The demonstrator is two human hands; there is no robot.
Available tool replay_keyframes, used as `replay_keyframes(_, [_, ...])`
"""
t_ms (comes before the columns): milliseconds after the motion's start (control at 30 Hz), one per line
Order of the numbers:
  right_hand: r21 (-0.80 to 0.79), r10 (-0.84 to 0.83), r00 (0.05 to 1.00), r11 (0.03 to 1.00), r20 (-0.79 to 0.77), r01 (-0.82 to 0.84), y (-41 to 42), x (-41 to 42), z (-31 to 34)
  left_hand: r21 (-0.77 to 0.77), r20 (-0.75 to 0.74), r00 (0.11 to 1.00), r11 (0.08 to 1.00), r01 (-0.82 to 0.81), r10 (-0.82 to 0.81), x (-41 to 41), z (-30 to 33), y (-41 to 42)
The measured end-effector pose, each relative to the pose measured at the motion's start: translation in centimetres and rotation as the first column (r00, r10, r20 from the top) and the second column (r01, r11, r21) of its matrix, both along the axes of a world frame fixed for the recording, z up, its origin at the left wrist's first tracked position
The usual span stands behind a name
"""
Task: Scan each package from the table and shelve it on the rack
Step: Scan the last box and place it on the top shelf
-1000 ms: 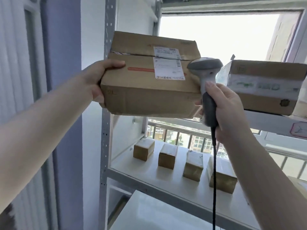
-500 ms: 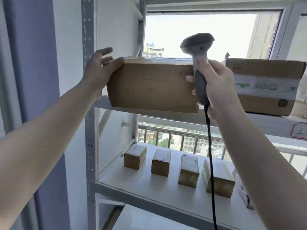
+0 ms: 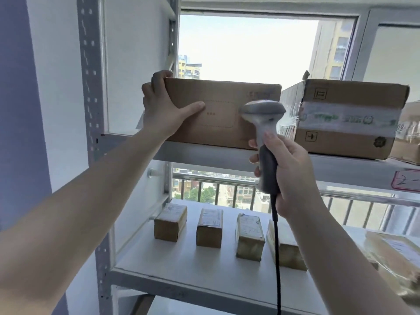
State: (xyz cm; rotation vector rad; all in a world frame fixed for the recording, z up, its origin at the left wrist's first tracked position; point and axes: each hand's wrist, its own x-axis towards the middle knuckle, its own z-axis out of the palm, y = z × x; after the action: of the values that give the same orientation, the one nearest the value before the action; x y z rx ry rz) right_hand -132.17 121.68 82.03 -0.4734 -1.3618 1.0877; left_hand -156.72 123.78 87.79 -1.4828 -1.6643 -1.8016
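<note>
A flat brown cardboard package (image 3: 225,103) rests on the upper shelf (image 3: 204,155) of the grey metal rack, near its left end. My left hand (image 3: 163,110) grips the package's left end, thumb across the front face and fingers over the top corner. My right hand (image 3: 288,173) holds a grey barcode scanner (image 3: 263,123) by its handle, the scanner head in front of the package's lower right part. A black cable hangs down from the scanner.
A larger taped carton (image 3: 347,119) stands on the same shelf to the right. Several small boxes (image 3: 209,228) line the lower shelf (image 3: 181,269), with a bigger wrapped parcel (image 3: 395,253) at far right. The rack's left post (image 3: 91,87) stands beside a wall; a window is behind.
The package went from held up in front of the rack onto the upper shelf and slid further back. My left hand shifted to its left end; the scanner dropped lower.
</note>
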Motion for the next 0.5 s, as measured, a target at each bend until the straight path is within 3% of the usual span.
replay_keyframes(167, [-0.051, -0.059, 0.998, 0.997, 0.01, 0.06, 2.2, -0.8, -0.5, -0.091, 0.141, 0.988, 0.992, 0.083, -0.07, -0.9, -1.8, 2.8])
replay_keyframes(500, [-0.072, -0.058, 0.998, 0.996, 0.014, 0.059, 3.7, -1.3, -1.1, -0.188, 0.104, 0.992, 0.981, -0.045, 0.065, -1.1, -2.6, 4.2])
